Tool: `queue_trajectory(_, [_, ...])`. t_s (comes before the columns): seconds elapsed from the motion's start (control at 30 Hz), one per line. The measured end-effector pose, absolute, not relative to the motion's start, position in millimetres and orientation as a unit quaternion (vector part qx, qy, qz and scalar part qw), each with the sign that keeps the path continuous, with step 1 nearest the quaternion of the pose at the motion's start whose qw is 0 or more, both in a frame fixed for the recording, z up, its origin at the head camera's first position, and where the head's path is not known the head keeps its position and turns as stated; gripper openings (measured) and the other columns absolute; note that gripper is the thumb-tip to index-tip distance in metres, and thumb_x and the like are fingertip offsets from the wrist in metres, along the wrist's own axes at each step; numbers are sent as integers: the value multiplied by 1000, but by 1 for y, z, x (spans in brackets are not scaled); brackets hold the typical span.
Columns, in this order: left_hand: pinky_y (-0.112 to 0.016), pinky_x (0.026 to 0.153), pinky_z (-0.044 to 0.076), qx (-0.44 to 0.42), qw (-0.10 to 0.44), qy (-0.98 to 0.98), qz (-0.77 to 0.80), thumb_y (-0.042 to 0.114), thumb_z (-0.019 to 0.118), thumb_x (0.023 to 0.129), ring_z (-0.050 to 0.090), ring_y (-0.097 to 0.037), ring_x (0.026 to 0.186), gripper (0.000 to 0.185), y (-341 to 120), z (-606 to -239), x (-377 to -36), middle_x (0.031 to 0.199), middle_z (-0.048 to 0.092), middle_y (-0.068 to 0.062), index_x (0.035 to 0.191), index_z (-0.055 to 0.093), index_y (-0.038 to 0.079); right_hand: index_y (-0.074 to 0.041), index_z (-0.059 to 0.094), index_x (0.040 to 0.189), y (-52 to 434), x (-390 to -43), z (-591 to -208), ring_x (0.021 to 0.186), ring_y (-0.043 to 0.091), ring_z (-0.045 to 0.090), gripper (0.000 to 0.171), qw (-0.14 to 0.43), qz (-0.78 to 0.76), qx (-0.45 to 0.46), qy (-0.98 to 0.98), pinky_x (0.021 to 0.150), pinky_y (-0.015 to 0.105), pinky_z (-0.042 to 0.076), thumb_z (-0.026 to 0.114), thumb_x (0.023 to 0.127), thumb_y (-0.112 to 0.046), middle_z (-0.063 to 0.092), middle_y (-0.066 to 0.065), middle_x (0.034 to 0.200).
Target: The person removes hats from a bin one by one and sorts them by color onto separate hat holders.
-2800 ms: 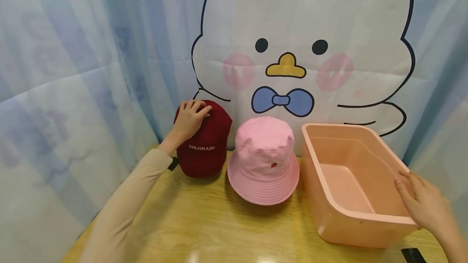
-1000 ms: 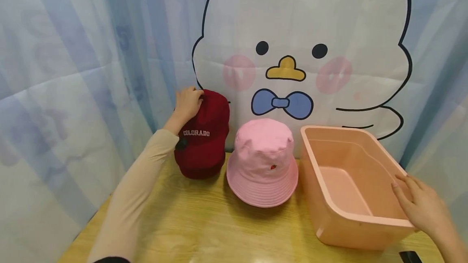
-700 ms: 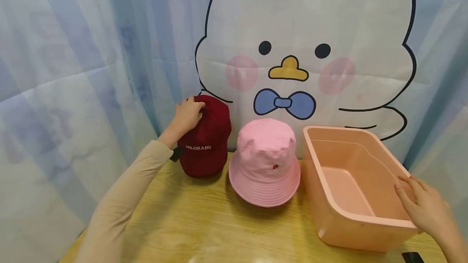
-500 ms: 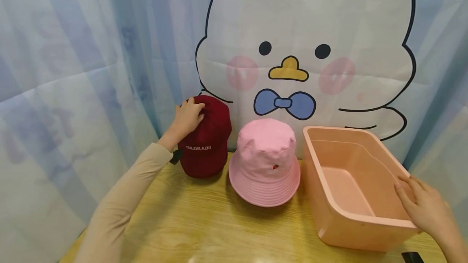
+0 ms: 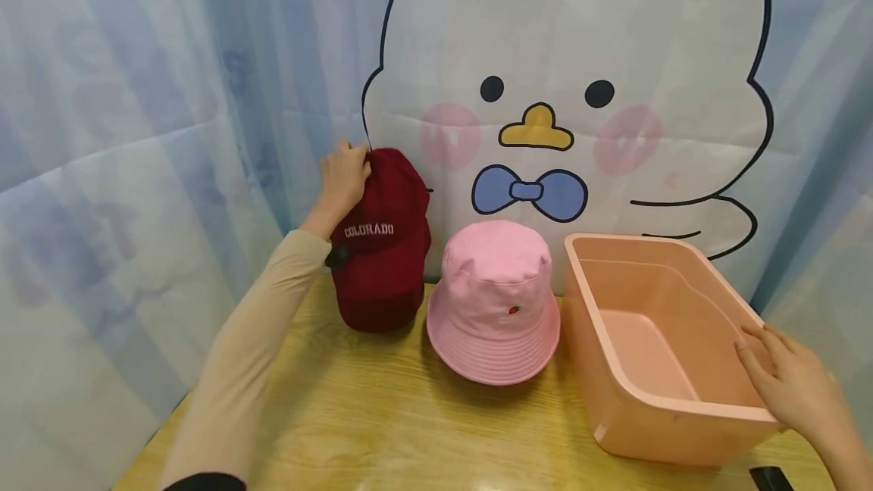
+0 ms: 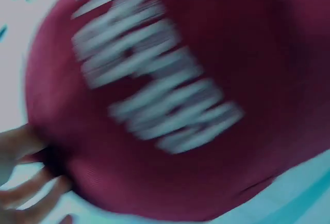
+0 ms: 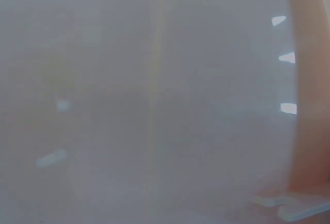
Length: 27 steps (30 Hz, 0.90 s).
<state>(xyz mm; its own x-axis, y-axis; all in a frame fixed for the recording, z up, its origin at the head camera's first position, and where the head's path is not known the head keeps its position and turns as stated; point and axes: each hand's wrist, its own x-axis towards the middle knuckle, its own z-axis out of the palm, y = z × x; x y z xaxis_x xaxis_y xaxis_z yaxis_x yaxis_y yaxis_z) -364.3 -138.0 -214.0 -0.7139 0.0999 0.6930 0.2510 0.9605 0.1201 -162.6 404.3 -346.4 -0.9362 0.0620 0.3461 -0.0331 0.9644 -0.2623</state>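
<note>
A dark red cap [image 5: 382,248] lettered COLORADO stands at the back left of the wooden table [image 5: 382,430]. My left hand [image 5: 344,176] grips its crown from the left and has pulled the top up, while the lower part still rests on the table. The left wrist view is filled by the blurred red cap [image 6: 170,95], with my fingers [image 6: 26,193] at its lower left edge. A pink bucket hat [image 5: 494,301] sits in the middle. My right hand [image 5: 791,389] rests with straight fingers on the near right rim of a peach plastic tub [image 5: 648,339].
A curtain with a cartoon duck [image 5: 546,97] hangs right behind the hats and tub. A small black object [image 5: 771,478] lies at the table's front right corner. The right wrist view shows only a blurred pale surface.
My left hand has lifted the top of the red cap higher than half a second ago. The pink hat, the tub and my right hand have stayed where they were.
</note>
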Motion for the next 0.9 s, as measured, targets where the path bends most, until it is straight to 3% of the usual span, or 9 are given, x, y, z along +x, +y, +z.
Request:
queue_trajectory(0.07, [-47,67,43,-61,413,-899,-134,15,45,93,55,-38,78,18,-137,-208,-376,92,52,-21,98,56,2,10,41,124,403,-162,-345,101,58,33,52,180,134,-5,-975,75,69,26,33,96,-33,31,42,125])
queue_trajectory(0.17, [-47,73,40,-45,440,-882,-160,16,42,94,53,-36,84,22,-134,-208,-389,98,50,-20,107,55,4,9,41,124,403,-160,-344,100,58,33,50,183,135,1,-974,75,69,26,34,96,-32,32,42,125])
queue_trajectory(0.33, [-49,74,40,-107,354,-921,-118,15,47,92,55,-37,84,22,-134,-227,-390,98,55,-19,107,59,5,8,42,123,403,-160,-346,101,58,33,49,190,138,7,-972,75,69,26,35,96,-31,32,41,126])
queue_trajectory(0.57, [-43,67,43,-222,242,-940,-92,9,56,86,55,-32,80,23,-149,-237,-363,93,57,-18,108,63,4,10,42,122,403,-161,-349,100,58,34,50,186,134,3,-973,76,68,27,35,96,-32,31,42,125])
queue_trajectory(0.7, [-45,72,42,-264,231,-932,-94,8,54,87,54,-30,80,24,-156,-237,-350,95,55,-17,109,62,3,10,42,122,404,-161,-349,100,59,33,50,191,133,1,-972,77,68,26,35,96,-32,30,43,126])
queue_trajectory(0.9, [-60,95,29,-263,271,-922,-87,6,53,87,56,-31,92,23,-162,-242,-341,102,55,-15,109,61,4,9,41,123,403,-163,-348,100,58,33,50,188,128,4,-974,77,68,26,35,96,-33,31,42,126])
